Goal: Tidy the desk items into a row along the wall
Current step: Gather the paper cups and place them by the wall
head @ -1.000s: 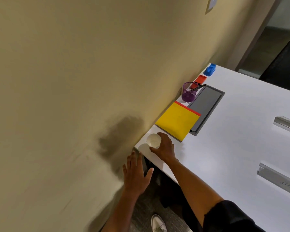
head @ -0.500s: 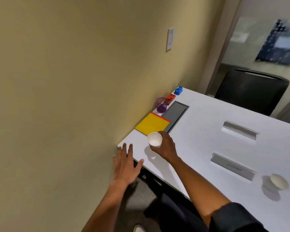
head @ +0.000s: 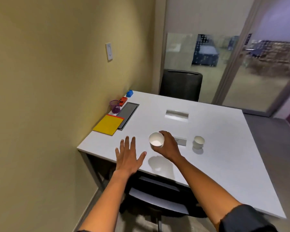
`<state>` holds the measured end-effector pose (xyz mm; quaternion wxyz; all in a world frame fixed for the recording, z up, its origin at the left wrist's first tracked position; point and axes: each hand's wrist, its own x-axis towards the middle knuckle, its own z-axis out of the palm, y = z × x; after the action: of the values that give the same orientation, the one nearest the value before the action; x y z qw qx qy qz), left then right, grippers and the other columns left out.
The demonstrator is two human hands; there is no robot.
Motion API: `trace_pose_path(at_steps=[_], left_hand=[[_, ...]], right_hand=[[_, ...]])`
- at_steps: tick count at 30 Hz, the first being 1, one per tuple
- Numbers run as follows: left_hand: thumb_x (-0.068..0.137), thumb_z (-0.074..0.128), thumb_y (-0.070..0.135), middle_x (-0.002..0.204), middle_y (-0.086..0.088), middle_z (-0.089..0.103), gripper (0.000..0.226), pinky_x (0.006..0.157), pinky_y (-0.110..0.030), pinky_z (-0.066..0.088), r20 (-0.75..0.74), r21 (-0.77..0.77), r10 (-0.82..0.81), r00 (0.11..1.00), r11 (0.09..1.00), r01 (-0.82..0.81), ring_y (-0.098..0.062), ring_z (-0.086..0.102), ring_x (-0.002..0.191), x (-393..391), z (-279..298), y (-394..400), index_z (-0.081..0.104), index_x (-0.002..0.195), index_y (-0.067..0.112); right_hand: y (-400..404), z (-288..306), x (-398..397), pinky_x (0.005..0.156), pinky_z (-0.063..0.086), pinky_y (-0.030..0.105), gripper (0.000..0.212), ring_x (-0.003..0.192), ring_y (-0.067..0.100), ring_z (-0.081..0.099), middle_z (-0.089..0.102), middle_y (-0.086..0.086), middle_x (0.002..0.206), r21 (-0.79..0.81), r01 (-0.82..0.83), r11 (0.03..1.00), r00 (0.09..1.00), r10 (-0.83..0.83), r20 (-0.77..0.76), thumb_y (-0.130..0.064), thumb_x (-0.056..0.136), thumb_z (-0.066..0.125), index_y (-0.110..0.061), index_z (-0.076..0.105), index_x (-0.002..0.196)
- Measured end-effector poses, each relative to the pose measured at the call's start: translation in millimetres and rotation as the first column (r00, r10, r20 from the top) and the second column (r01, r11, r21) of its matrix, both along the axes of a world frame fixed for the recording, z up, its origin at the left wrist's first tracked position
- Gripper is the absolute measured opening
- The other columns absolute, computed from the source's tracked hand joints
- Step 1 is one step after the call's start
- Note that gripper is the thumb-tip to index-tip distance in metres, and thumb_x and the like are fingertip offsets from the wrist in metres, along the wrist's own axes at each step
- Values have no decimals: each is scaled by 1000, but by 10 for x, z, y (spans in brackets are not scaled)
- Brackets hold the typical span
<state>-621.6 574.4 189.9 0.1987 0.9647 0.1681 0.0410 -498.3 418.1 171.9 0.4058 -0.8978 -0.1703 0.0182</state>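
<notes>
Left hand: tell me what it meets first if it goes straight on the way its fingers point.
Probably nothing soon. The left hand points up the bare white desk, passing right of the yellow pad; depth is unclear.

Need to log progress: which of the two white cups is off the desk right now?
The white cup in the right hand, lifted above its shadow. The other white cup stands on the desk, further right.

- White counter (head: 216, 158) stands against the yellowish wall.
- Along the wall: yellow pad (head: 108, 125), purple cup (head: 114, 106), red item (head: 123, 100), blue item (head: 129, 93).
- Grey panel (head: 128, 113) just beside the pad.
- White paper cup (head: 198, 142) stands well apart from them.
</notes>
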Motion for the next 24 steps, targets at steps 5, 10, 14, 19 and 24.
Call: trace_pose_path(at_steps=[5,10,14,19,24], left_hand=[[91,31,63,161,-6,-9,80,117,-53,2,-12,0,-134,991,991,134,-28,-10,147,174,21,-858,-2,152,23],[90,31,64,161,-6,-6,81,117,-54,5,-21,22,-240,971,970,240,-29,-7,147,308,-46,-1763,-1,152,22],[90,31,64,161,-5,-8,81,118,-53,3,-48,6,-299,953,954,299,-28,-9,147,374,-123,-2564,-2,151,22],[91,30,64,161,-6,-8,80,118,-54,4,-84,1,-385,919,922,386,-29,-8,148,385,-241,-3768,-2,151,23],[84,22,72,161,-3,-11,84,118,-54,2,-114,14,-437,892,897,442,-28,-9,148,461,-367,-4901,-4,151,27]], right_hand=[[-1004,-12,-145,94,47,42,70,117,20,54,56,-7,126,-13,117,993,993,-117,31,-52,64,76,-31,46,124],[-2047,-59,-270,96,46,42,72,116,23,53,54,-5,129,15,245,969,969,-245,-11,-49,65,78,-30,45,127],[-2934,-123,-334,100,45,43,74,119,22,51,51,-4,133,23,324,946,946,-323,-42,-47,66,80,-29,43,129],[-4156,-222,-439,101,45,43,78,122,23,49,48,-3,137,-2,395,919,917,-395,-50,-45,67,81,-29,41,133],[-5268,-341,-502,94,52,42,79,118,22,51,51,-3,133,-20,480,877,874,-480,-74,-47,63,83,-32,42,129]])
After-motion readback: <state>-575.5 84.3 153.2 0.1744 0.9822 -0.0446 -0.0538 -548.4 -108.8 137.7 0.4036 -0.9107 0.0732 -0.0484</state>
